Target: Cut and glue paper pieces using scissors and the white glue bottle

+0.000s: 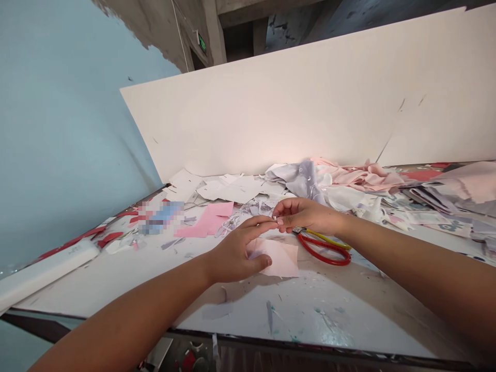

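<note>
My left hand (236, 253) rests on a pale pink square of paper (282, 258) on the table, thumb pressed on the sheet and index finger stretched toward my right hand. My right hand (306, 214) hovers just above and behind the sheet, its fingertips pinched on something tiny I cannot make out, touching the left index fingertip. Scissors with red and yellow handles (325, 248) lie directly under the right wrist, beside the pink sheet.
A brighter pink paper (211, 217) lies left of the hands. White paper offcuts (228, 188) and crumpled pink and grey sheets (349, 178) pile along a tall white board (310, 103) at the back. A white roll (42, 271) lies at the table's left edge.
</note>
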### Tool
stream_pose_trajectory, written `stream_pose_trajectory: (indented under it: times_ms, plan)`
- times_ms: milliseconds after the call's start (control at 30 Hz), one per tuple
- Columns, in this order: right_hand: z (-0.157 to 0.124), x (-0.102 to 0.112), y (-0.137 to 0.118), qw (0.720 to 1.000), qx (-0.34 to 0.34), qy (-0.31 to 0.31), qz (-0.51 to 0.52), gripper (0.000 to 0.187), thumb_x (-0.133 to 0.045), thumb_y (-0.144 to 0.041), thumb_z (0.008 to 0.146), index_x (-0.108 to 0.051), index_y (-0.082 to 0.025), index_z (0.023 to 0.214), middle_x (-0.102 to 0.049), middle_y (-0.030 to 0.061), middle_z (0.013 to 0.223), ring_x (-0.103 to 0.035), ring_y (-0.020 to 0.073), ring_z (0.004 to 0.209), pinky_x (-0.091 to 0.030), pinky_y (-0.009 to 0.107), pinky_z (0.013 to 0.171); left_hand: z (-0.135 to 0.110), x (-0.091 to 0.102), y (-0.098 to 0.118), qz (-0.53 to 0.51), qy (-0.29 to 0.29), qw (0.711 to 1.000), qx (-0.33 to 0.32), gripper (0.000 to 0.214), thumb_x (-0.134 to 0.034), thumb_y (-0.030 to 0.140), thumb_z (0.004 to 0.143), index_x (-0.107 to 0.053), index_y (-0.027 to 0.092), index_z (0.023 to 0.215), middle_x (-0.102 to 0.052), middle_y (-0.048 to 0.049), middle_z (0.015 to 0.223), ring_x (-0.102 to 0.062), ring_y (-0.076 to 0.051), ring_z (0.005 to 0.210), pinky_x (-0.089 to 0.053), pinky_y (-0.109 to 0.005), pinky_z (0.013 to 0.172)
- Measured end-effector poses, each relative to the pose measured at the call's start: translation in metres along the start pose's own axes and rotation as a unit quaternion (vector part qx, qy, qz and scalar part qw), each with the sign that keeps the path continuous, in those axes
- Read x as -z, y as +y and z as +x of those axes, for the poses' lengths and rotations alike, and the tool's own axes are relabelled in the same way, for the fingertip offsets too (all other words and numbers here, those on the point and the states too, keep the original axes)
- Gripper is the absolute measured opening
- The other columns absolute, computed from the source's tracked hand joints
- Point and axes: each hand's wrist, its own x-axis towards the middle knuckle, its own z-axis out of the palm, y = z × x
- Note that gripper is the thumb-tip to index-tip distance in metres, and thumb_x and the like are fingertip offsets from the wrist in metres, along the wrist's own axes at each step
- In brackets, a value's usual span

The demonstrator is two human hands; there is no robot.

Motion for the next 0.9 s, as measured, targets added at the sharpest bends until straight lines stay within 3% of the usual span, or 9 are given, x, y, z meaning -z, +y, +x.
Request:
stream_pose_trajectory:
  times_ms: [100, 200, 700, 900]
  plan:
    - [-0.0014, -0.0007, 0.0003, 1.000, -0.002, -0.002, -0.004, 0.021, -0.066, -0.033, 0.068, -0.058, -0.018, 0.081, -0.060, -0.0004, 0.070, -0.056, 0.0115, 0.068, -0.042, 0.025, 0.062, -0.0010, 0.0007, 0.0017, -0.015, -0.008, 0.999, 0.031, 0.058, -0.056, 0.023, 0.071, -0.039, 0.030, 0.126, -0.033, -0.0026, 0.134, -0.035, -0.022, 0.120, -0.049, -0.021, 0.067]
    - [-0.0020, -0.0022, -0.0011, 1.000, 0.000, -0.001, -0.008, 0.022, -0.063, -0.036, 0.070, -0.057, -0.018, 0.082, -0.061, -0.0001, 0.071, -0.055, 0.0111, 0.068, -0.042, 0.025, 0.063, -0.0016, 0.0019, 0.0037, -0.027, -0.010, 0.998, 0.055, 0.058, -0.055, 0.025, 0.072, -0.036, 0.030, 0.127, -0.029, -0.0021, 0.136, -0.035, -0.022, 0.119, -0.043, -0.014, 0.047]
    - [-0.0054, -0.0034, -0.0084, 1.000, 0.000, 0.008, -0.030, 0.024, -0.060, -0.038, 0.072, -0.056, -0.015, 0.079, -0.058, 0.0002, 0.070, -0.052, 0.0098, 0.065, -0.039, 0.026, 0.062, -0.0024, 0.0049, 0.0016, -0.060, 0.005, 0.996, 0.070, 0.058, -0.057, 0.033, 0.073, -0.037, 0.032, 0.127, -0.026, 0.0001, 0.138, -0.029, -0.022, 0.124, -0.043, -0.014, 0.052]
    - [-0.0013, 0.0038, -0.0020, 0.999, 0.004, 0.021, -0.034, 0.025, -0.064, -0.038, 0.069, -0.055, -0.016, 0.077, -0.057, -0.0011, 0.068, -0.051, 0.0087, 0.062, -0.039, 0.025, 0.061, -0.0024, 0.0061, 0.0019, -0.085, -0.009, 0.995, 0.059, 0.056, -0.057, 0.035, 0.073, -0.038, 0.032, 0.126, -0.029, -0.0018, 0.137, -0.036, -0.022, 0.119, -0.046, -0.017, 0.058]
